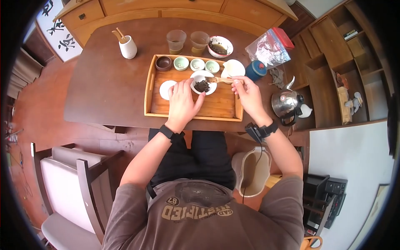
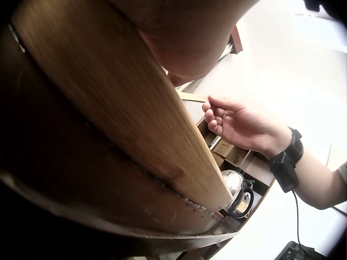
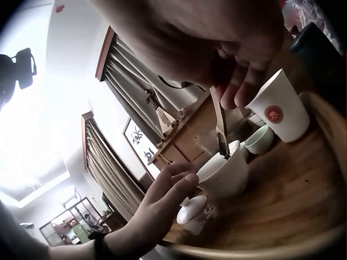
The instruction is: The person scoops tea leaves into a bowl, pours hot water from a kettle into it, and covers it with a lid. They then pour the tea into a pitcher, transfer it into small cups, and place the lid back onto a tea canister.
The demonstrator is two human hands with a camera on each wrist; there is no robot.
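My right hand (image 1: 251, 96) pinches a bamboo tea scoop (image 1: 225, 80), its far end over a white gaiwan bowl (image 1: 213, 88). Dark tea leaves (image 1: 202, 86) lie in the bowl, and some dark bits cling to the scoop's tip (image 3: 225, 151). My left hand (image 1: 182, 102) is at the bowl's near left side, with its thumb and straight fingers right at the rim. Beside that hand lies the white lid (image 1: 165, 90), knob up in the right wrist view. All this stands on a wooden tray (image 1: 183, 111); the left wrist view shows mostly the tray's side.
Small green cups (image 1: 181, 63), a brown cup (image 1: 163, 63) and a white pitcher (image 1: 234, 68) line the tray's far side. Beyond stand plastic cups (image 1: 176, 41), a bowl of wet leaves (image 1: 225, 43) and a utensil holder (image 1: 128, 49). A blue canister (image 1: 256, 71) and metal kettle (image 1: 283, 103) are at right.
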